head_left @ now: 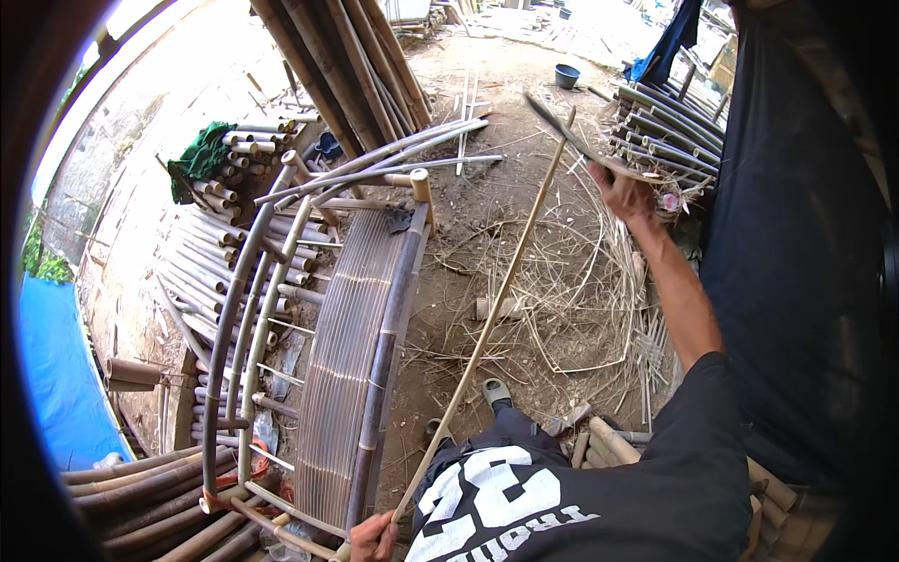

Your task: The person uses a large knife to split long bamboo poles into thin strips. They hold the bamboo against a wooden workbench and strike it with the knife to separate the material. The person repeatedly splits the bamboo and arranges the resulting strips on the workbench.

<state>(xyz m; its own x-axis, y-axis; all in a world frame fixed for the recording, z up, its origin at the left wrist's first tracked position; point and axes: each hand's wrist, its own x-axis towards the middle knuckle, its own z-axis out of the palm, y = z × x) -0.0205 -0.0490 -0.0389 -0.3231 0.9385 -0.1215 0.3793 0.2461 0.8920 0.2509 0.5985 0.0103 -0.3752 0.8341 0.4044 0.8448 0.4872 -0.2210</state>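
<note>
My left hand [373, 537] is closed at the lower edge, gripping the near end of a long bamboo strip [487, 330]. The strip slants up and away to the right. My right hand [626, 195], arm stretched forward, is wrapped round a long machete [567, 132]. Its dark blade points to the far left and crosses in front of or beside the strip's far end; whether they touch I cannot tell. Left of the strip stands a bamboo bench [348, 361] with a slatted seat and a curved pole backrest.
Thin bamboo shavings [571, 300] litter the dirt ground ahead. Thick poles [342, 66] lean behind the bench, with loose poles [393, 161] across its far end. Stacked bamboo [670, 131] and a dark sheet [796, 253] line the right. A bucket [567, 76] stands farther off.
</note>
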